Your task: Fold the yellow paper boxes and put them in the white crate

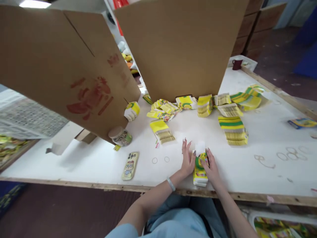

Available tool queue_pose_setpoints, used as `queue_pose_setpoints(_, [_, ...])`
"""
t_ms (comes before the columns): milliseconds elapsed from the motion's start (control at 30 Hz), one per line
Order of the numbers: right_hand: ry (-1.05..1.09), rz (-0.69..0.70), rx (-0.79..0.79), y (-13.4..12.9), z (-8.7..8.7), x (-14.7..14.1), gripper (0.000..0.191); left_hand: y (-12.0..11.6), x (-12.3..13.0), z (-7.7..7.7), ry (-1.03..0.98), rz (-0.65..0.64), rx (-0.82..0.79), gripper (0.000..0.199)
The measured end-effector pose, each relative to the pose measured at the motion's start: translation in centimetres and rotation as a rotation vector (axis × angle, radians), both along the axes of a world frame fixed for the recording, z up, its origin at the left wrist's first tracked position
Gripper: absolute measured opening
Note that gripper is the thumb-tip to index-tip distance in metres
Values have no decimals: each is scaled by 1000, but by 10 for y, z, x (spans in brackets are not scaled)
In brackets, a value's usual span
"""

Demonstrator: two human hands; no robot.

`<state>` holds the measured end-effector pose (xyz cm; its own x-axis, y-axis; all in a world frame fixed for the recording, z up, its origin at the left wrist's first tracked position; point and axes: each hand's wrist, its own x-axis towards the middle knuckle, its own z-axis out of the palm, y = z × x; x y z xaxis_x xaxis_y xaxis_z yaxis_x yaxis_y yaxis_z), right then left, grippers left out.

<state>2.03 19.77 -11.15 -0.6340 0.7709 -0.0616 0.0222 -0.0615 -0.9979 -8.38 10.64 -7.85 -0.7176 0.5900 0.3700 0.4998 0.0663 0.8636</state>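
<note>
A small stack of flat yellow-and-green printed cartons (199,174) lies on the white table near its front edge, between my hands. My right hand (211,165) grips the stack from the right side, thumb on its top. My left hand (188,161) is beside its left edge, fingers stretched out and apart, thumb at the stack's side. A white piece (200,145) shows just beyond the stack. Two loose rubber bands (160,160) lie left of my left hand. Fanned yellow carton bundles (162,131) rest farther up the table, another bundle (232,130) to the right.
Tall cardboard sheets (178,49) stand at the back and left (56,72). More carton piles (164,109) line their base. A lidded jar (120,136) and a phone (130,166) lie left. Several rubber bands (292,154) and a blue-yellow box (302,123) are at right.
</note>
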Motion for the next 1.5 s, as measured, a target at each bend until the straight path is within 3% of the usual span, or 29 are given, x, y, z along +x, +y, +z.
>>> queue_pose_setpoints(200, [-87,44,1,-2,5,7,86,-38,-43,5,-23,313,-60,57])
queue_pose_setpoints(433, [-103,31,25,1,-4,7,88,-66,-104,13,-39,477,-84,69])
queue_pose_setpoints(600, [-86,81,118,-3,-16,0,90,-69,-120,5,-91,472,-32,73])
queue_pose_setpoints(733, [-74,116,146,-14,-12,-14,87,-67,-119,4,-134,476,37,66])
queue_pose_setpoints(967, [-89,180,66,-23,3,-16,118,-65,-110,7,-204,492,105,60])
queue_pose_setpoints(1133, [-102,139,101,-17,2,-2,121,-74,-96,2,-156,462,-22,66])
queue_pose_setpoints(1267, [-91,88,159,-4,5,13,115,-89,-84,1,-38,296,-160,79])
queue_pose_setpoints(1500, [-114,-74,305,22,11,63,99,-136,-101,3,97,93,-516,78])
